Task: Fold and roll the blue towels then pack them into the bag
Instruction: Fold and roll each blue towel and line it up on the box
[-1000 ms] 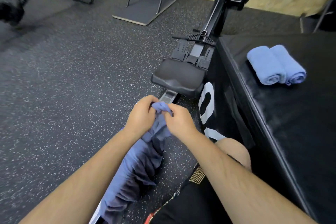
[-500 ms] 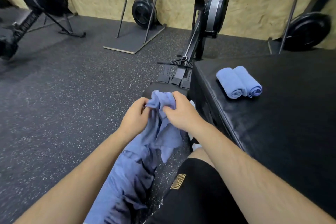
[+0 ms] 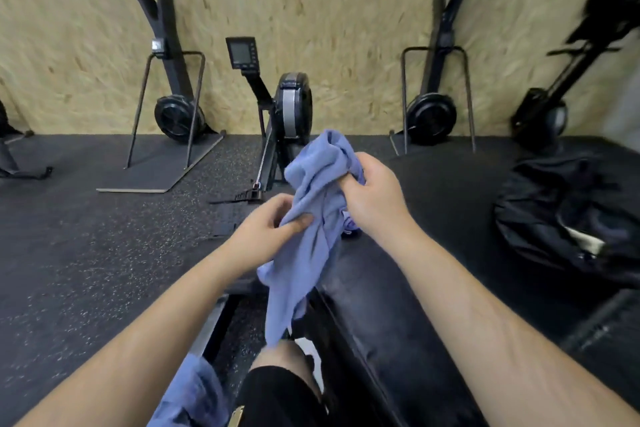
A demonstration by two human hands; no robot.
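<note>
Gym floor (image 3: 86, 236) with rowing machines (image 3: 294, 104): our left hand (image 3: 266, 232) pinches, our right hand (image 3: 374, 194) grips, the bunched blue towel (image 3: 311, 253) between them. We judge it soft, light, limp; take its corners. The bag (image 3: 568, 215) lies beyond the right hand.

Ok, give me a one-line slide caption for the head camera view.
Left hand and right hand grip a crumpled blue towel before a rowing machine, black bag at right.

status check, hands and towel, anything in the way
Left hand and right hand both grip the blue towel. Towel bunched, not yet folded. Bag to the right on the black box, nothing blocking.
</note>
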